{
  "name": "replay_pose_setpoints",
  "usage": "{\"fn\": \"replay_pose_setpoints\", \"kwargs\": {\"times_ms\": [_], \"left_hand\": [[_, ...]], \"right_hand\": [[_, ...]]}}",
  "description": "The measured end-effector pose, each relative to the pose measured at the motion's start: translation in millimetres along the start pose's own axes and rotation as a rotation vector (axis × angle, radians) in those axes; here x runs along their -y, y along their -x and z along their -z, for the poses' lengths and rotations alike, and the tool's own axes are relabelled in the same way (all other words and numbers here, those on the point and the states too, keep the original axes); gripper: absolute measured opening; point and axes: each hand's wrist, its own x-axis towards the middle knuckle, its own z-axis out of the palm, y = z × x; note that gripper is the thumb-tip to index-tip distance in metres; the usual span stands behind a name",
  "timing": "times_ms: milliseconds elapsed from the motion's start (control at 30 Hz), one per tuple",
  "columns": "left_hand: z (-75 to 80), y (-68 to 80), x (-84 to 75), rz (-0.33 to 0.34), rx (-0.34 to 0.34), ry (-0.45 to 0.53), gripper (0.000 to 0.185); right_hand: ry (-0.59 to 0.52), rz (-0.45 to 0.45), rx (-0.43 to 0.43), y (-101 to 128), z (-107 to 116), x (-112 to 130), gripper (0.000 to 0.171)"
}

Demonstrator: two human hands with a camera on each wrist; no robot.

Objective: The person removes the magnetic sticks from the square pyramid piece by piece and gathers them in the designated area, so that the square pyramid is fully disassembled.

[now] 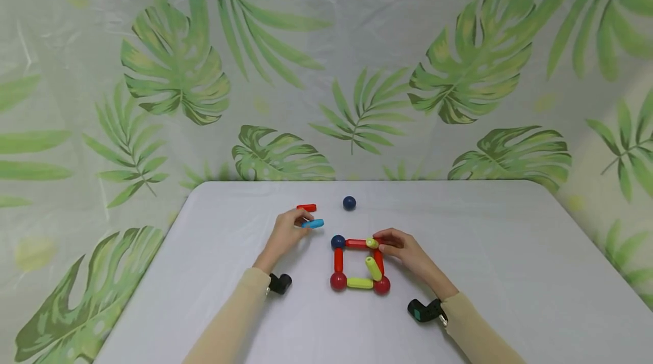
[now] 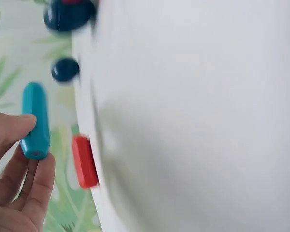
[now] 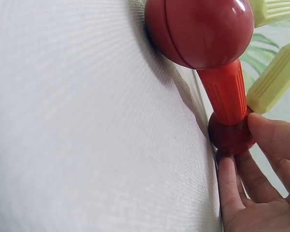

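Two bare hands at work on a white desk (image 1: 510, 250) set before a leaf-printed backdrop. The left hand (image 1: 285, 233) pinches a blue rod (image 1: 313, 223) between thumb and fingertips; in the left wrist view the rod (image 2: 35, 121) stands clear of the desk edge, thumb on one side and fingers (image 2: 36, 181) below. Its long axis runs roughly left to right in the head view, its free end pointing toward the square frame.

That square frame of rods and balls (image 1: 359, 262) lies to the right of the blue rod, near but apart from it. The right hand (image 1: 403, 248) grips the frame's far right corner, its fingers curled round a red ball (image 3: 230, 137) there. A red rod (image 3: 225, 94) runs from that ball to a second red ball (image 3: 200, 29). A yellow rod (image 1: 373, 268) leans inside the frame.

A loose red rod (image 1: 306, 207) lies just beyond the left hand, and a loose dark blue ball (image 1: 349, 202) lies behind the frame. The left hand is the nearer to both loose pieces; the right is occupied with the frame.
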Motion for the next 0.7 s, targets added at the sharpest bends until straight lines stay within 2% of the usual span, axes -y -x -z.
{"fn": "replay_pose_setpoints", "kwargs": {"times_ms": [133, 300, 467, 567, 633, 700], "left_hand": [[9.4, -23.8, 16.2, 0.056, 0.031, -0.136, 0.013], [9.4, -41.0, 26.6, 0.067, 0.029, -0.229, 0.016], [8.6, -49.2, 29.2, 0.069, -0.001, -0.251, 0.012], [8.6, -49.3, 28.4, 0.078, -0.018, -0.253, 0.011], [6.6, -47.1, 24.2, 0.068, -0.036, -0.228, 0.012], [2.0, -43.3, 13.3, 0.036, -0.052, -0.153, 0.014]], "right_hand": [[-0.012, -0.003, 0.007, 0, -2, -1, 0.03], [-0.022, -0.001, 0.003, 1, -3, 0, 0.029], [-0.015, -0.004, -0.009, 1, -2, 2, 0.028], [-0.012, -0.006, -0.008, 1, -1, 2, 0.029], [-0.014, -0.009, -0.007, 2, -1, 2, 0.03], [-0.005, -0.007, -0.005, 2, 0, 3, 0.03]]}}
